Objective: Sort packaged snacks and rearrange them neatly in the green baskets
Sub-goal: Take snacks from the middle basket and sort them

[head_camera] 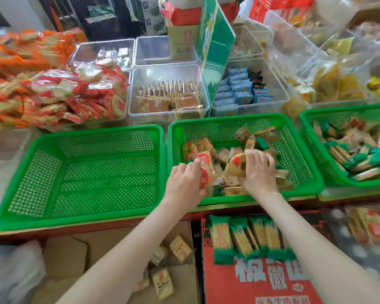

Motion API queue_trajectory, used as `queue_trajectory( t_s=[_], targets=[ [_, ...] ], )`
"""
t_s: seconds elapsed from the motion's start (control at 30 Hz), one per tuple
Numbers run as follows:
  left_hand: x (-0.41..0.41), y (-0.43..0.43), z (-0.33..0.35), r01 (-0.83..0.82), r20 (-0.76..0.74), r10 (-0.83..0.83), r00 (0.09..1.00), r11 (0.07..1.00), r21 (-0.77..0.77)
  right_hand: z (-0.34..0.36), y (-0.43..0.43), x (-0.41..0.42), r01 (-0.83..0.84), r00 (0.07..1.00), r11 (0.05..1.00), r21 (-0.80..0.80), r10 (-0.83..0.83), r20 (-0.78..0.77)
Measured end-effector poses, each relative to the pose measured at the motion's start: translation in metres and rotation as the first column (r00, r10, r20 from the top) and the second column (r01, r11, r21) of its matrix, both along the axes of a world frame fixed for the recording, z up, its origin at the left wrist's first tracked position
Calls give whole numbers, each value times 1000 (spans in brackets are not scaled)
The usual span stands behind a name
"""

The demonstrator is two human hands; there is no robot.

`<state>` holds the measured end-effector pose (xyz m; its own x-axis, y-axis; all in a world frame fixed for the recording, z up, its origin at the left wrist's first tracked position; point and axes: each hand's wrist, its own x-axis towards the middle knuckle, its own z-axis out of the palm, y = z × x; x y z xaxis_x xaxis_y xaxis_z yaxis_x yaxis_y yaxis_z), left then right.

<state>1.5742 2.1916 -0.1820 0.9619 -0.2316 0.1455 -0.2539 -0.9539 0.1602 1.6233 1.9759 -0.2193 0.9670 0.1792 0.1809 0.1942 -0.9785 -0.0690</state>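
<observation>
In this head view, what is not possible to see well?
Head view:
- Red packet in the left hand, round packet in the right hand: partly covered by fingers.
- Right basket: cut by the frame edge.
- Blue-packet bin: partly behind the green sign.
- Small print: blurred.

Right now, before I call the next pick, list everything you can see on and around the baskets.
left basket: one, green, front left
middle basket: one, green, centre
right basket: one, green, front right
mixed snacks: many, tan and yellow, middle basket
green-ended packets: many, green and tan, right basket
clear bins: several, transparent, behind the baskets
blue packets: many, blue, bin behind middle basket
red packets: heap, red and orange, back left
red carton: one, red, below middle basket
left hand: grips red-and-white packet, middle basket
right hand: grips round packet, middle basket
</observation>
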Motion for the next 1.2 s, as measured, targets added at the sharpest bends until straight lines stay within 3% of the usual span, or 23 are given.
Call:
queue_trajectory(
  t_s=[0.13,0.23,0.43,0.63,0.83,0.93,1.0,1.2],
  targets=[
    [-17,-17,0,101,79,-97,992,994,-48,23,-19,-34,95,995,982,166,-101,28],
    [-26,-41,4,192,106,-185,977,979,-63,34,-37,-63,240,970,955,175,-241,-17],
    [-56,-110,2,260,-107,-276,955,955,-143,38,-89,-103,409,881,913,3,-394,-264],
    [-70,-194,3,221,-204,-275,940,942,-251,18,-184,-119,552,788,831,71,-492,-371],
    [-66,-329,-21,-57,-446,-121,887,929,-365,-27,-332,-119,714,666,684,153,-594,-452],
    [-52,-414,-45,-372,-707,-33,706,832,-411,-47,-400,-107,769,609,612,186,-611,-507],
    [-41,-462,-66,-510,-792,20,610,775,-373,-60,-433,-101,792,582,575,205,-610,-537],
    [-13,-547,-105,-627,-787,200,583,727,-280,-94,-485,-90,718,601,654,238,-410,-686]
  ],
)
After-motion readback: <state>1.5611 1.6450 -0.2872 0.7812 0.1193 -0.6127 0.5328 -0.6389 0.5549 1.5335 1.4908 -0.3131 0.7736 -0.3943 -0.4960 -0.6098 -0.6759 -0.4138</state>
